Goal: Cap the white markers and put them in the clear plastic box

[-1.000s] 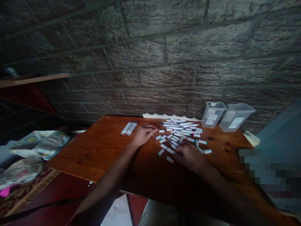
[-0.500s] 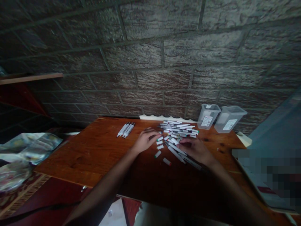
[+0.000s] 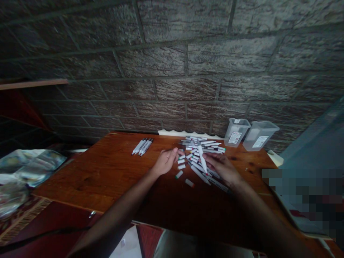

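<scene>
My right hand [image 3: 222, 167] grips a white marker [image 3: 202, 160] with a red tip at its lower end, held up above the pile. Under and behind it lies a heap of white and grey markers [image 3: 206, 142] with loose caps mixed in. My left hand [image 3: 166, 161] is just left of the heap, its fingers drawn together; I cannot make out what is in them, if anything. Beside those fingers lie several loose marker caps, among them a green-ended cap [image 3: 178, 174] and an orange-ended cap [image 3: 189, 183]. Farther left, a small row of dark-ended markers [image 3: 142, 147] lies side by side.
Two clear plastic containers [image 3: 236, 132] with labels stand at the back right of the wooden table [image 3: 115, 168]. A white wavy strip [image 3: 172, 133] runs along the brick wall behind. Plastic bags [image 3: 34, 166] lie beyond the table's left edge.
My right hand has lifted a marker out of the pile and holds it up. My left hand's fingers have drawn in from reaching over the caps. The view has shifted slightly.
</scene>
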The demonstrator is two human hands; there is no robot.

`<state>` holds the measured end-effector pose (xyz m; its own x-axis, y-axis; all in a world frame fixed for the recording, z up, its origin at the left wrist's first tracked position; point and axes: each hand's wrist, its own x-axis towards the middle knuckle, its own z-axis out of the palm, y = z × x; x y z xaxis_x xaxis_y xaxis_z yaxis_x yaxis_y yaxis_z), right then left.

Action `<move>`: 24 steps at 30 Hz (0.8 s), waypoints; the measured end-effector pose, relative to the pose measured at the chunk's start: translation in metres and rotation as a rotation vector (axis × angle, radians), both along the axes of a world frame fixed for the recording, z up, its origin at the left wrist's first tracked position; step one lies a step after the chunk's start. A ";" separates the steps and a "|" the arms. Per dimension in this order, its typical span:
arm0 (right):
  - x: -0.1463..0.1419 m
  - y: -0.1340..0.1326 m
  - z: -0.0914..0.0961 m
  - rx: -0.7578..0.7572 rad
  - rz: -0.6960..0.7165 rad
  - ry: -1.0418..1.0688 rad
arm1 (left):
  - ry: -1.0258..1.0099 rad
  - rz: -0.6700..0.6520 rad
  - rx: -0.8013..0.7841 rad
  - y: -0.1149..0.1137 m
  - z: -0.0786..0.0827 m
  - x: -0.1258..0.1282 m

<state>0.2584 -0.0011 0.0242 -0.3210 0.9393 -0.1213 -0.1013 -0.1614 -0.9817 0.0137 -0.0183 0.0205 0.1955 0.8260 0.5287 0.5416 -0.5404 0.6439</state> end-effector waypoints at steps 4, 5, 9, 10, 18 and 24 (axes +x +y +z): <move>-0.006 -0.001 -0.001 -0.047 -0.051 0.053 | -0.045 -0.013 0.047 -0.002 0.002 0.013; -0.008 -0.002 -0.002 -0.053 -0.062 0.051 | -0.090 -0.031 0.033 -0.003 0.002 0.017; -0.021 -0.008 -0.001 -0.019 -0.054 -0.033 | -0.276 -0.096 -0.114 -0.005 0.002 0.029; -0.024 -0.009 -0.001 0.014 -0.036 -0.054 | -0.315 -0.114 -0.175 -0.005 0.002 0.031; -0.037 -0.015 -0.003 0.261 0.084 -0.162 | -0.530 -0.184 -0.514 0.002 -0.002 0.030; -0.031 -0.022 0.002 0.205 0.067 -0.225 | -0.222 0.145 -0.255 0.016 0.002 -0.018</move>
<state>0.2271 -0.0232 0.0267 -0.3696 0.9292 -0.0061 0.1260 0.0436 -0.9911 -0.0044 -0.0021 0.0220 -0.0296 0.9475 0.3185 0.4326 -0.2751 0.8586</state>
